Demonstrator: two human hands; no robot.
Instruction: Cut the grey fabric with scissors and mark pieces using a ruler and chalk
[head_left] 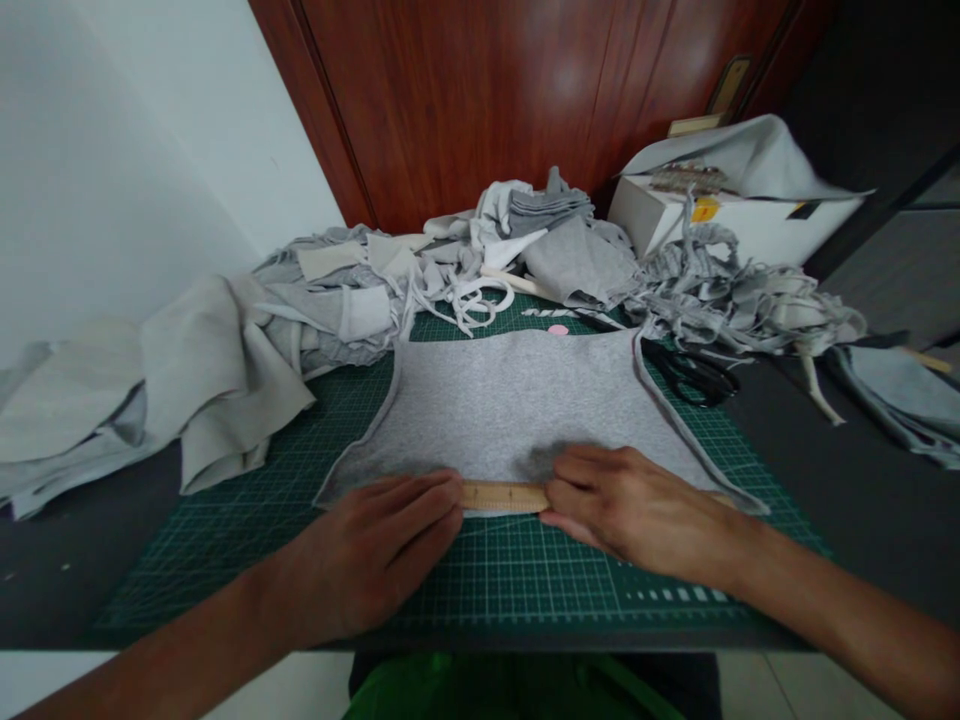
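A grey fabric piece [517, 400] lies flat on a green cutting mat [517, 590], its wider edge towards me. Along that near edge runs a wooden ruler [504, 496], visible between my hands. My left hand [390, 540] presses closed fingers on the ruler's left part. My right hand [622, 500] has its fingers curled around the ruler on the right, with the thumb low at the fabric's edge. The ruler's ends are mostly hidden under the hands.
Heaps of grey cloth scraps [217, 350] line the left and back. Black-handled scissors [694, 378] lie right of the fabric, near tangled strips [780, 300]. A white box [652, 215] stands at the back right. A pink disc [557, 330] touches the fabric's far edge.
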